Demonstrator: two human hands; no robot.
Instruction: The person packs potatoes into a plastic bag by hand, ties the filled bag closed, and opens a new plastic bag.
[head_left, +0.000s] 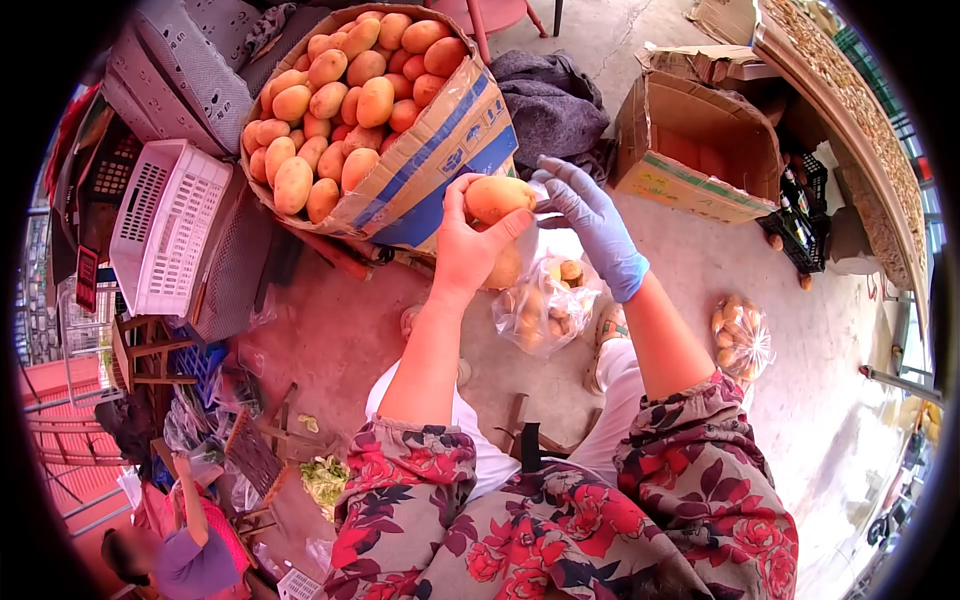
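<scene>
My left hand (472,235), bare, grips a yellow-orange mango (497,200) between thumb and fingers. My right hand (592,222), in a thin blue glove, is at the mango's right end with its fingers stretched out. A bit of clear plastic shows by its fingertips; whether they touch it or the mango I cannot tell. Under my hands, a clear plastic bag (545,310) of round yellowish produce stands on the floor between my feet. Ahead to the left, a large cardboard box (440,165) is heaped with mangoes (375,100).
A pinkish-white plastic crate (172,228) stands at the left. An opened cardboard carton (695,150) and a black crate (800,215) are at the right. A tied bag of produce (741,338) lies on the floor. Another person (200,550) is at lower left.
</scene>
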